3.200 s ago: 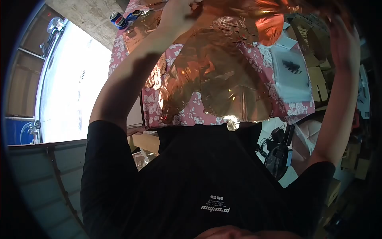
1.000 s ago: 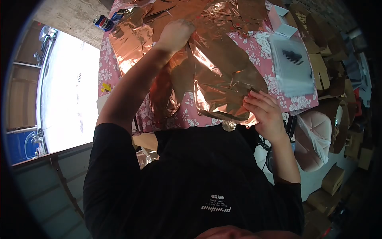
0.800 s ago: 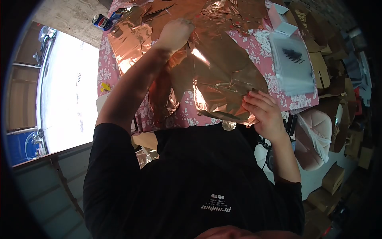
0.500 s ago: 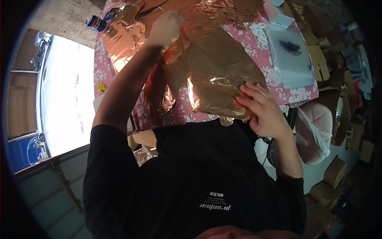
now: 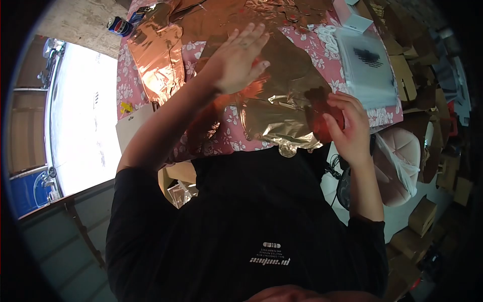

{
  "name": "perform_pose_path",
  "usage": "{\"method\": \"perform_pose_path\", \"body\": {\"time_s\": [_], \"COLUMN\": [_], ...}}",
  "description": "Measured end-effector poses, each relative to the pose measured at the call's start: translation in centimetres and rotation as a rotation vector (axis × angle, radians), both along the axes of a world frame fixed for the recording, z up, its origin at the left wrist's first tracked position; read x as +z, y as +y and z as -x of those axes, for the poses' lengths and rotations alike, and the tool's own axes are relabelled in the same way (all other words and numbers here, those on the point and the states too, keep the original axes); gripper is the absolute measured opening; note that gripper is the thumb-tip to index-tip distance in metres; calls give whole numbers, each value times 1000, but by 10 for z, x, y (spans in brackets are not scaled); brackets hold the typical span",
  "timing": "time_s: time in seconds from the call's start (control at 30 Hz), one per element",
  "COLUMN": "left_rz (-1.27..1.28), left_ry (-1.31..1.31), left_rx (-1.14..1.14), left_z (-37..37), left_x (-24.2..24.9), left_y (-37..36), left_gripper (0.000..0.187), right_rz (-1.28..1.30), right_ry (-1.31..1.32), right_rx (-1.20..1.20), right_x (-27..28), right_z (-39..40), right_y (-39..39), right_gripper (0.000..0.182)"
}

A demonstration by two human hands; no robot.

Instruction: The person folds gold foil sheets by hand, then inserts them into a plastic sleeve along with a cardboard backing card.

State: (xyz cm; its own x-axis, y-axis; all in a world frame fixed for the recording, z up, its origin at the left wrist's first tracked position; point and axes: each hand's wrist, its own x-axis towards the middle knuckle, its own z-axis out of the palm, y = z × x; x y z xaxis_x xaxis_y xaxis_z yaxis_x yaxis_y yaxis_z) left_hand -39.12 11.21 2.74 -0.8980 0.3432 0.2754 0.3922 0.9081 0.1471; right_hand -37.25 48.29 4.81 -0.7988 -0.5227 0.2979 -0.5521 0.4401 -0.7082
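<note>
A flat, uninflated foil balloon (image 5: 282, 70), shiny copper-gold with a small tab at its near edge, lies over the front of the table. My left hand (image 5: 239, 60) is spread across its upper left part, fingers stretched out and pointing away from me. Along the balloon's right edge is my right hand (image 5: 350, 126), its fingers loosely curved and thumb apart, holding nothing. Another copper foil piece (image 5: 158, 55) lies to the left, and more crumpled foil (image 5: 216, 17) covers the far side.
The table has a pink floral cloth (image 5: 236, 138). At right lie a stack of clear plastic bags (image 5: 370, 80), white string (image 5: 328, 40) and a white box (image 5: 352, 17). A blue can (image 5: 119, 26) stands at far left. Beside the table is a padded chair (image 5: 397, 166).
My left hand has come right and nearer, going from closed on the foil to spread flat. My right hand has slid right to the balloon's edge. The balloon's near part has shifted slightly.
</note>
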Motion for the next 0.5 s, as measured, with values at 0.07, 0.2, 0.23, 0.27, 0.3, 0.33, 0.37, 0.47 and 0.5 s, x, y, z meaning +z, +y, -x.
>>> {"method": "perform_pose_path", "body": {"time_s": [0.07,0.2,0.23,0.27,0.3,0.33,0.37,0.47,0.5], "left_rz": [13,55,78,100,101,113,127,159,158], "left_ry": [-44,-97,-121,-146,-145,-154,-162,-129,-129], "left_rx": [-11,28,49,68,66,72,79,75,75], "left_z": [1,8,11,13,13,13,13,15,16], "left_x": [-7,-13,-15,-18,-17,-16,-16,-26,-28], "left_y": [4,1,-1,-3,-4,-5,-6,-13,-14], "left_gripper": [76,80,84,88,88,91,94,100,100], "right_rz": [-135,-145,-149,-153,-153,-162,-171,-176,-177], "right_ry": [120,142,134,126,126,128,132,147,147], "right_rx": [-33,-58,-59,-62,-65,-68,-71,-69,-68], "right_x": [-6,-21,-22,-22,-23,-24,-24,-25,-25], "right_z": [0,-2,-2,-2,-2,-1,-1,-1,-1], "right_y": [-9,-15,-16,-16,-15,-14,-14,-12,-11], "right_gripper": [31,34,34,34,34,35,35,35,35]}}
